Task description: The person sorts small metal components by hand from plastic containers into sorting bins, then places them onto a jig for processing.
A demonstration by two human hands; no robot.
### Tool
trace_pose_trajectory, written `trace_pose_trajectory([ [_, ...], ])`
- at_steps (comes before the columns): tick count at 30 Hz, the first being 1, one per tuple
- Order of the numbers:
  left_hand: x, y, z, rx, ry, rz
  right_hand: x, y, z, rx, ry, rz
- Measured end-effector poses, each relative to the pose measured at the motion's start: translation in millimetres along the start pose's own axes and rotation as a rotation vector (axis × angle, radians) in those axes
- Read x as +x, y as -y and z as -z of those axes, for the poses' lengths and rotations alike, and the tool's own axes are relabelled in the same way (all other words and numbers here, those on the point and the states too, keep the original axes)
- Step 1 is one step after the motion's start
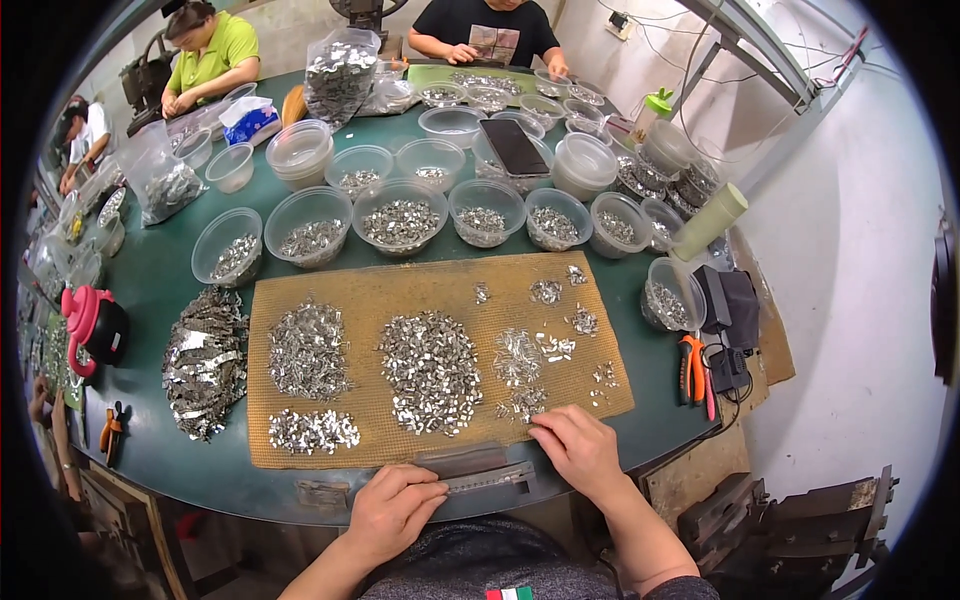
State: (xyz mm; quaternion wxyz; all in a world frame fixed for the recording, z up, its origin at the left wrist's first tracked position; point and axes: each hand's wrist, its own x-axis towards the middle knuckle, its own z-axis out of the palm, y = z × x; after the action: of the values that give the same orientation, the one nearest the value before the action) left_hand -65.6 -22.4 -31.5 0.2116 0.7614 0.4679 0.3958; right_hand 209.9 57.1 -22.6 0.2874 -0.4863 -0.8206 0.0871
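Observation:
At the table's near edge lies a slotted metal bar (490, 479), with a small row of pieces along it. The bent fingers of my left hand (398, 508) press together at its left end. My right hand (580, 450) reaches onto the tan textured mat (365, 280), thumb and fingertips closed beside a small pile of metal pieces (523, 402); anything between them is too small to make out. Larger piles of shiny metal pieces lie on the mat: a middle pile (431, 372), a left pile (307, 350) and a lower left pile (313, 431).
Plastic tubs (400, 215) of metal parts line the mat's far side; a phone (515, 147) lies across one. To the left are a heap of metal strips (206, 362), a pink-lidded pot (93, 325) and pliers (112, 430). Orange-handled pliers (691, 370) lie right. Other people work beyond.

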Motion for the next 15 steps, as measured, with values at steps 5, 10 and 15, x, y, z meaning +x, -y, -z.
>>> trace_pose_trajectory([
  [5,-10,0,22,0.023,-0.055,0.031,15,23,-16,-0.055,0.023,-0.023],
  [10,-12,-4,36,-0.014,-0.090,0.019,9,28,7,0.026,0.096,-0.171],
  [15,-2,12,70,0.199,-0.165,0.048,-1,26,15,0.154,0.039,-0.248],
])
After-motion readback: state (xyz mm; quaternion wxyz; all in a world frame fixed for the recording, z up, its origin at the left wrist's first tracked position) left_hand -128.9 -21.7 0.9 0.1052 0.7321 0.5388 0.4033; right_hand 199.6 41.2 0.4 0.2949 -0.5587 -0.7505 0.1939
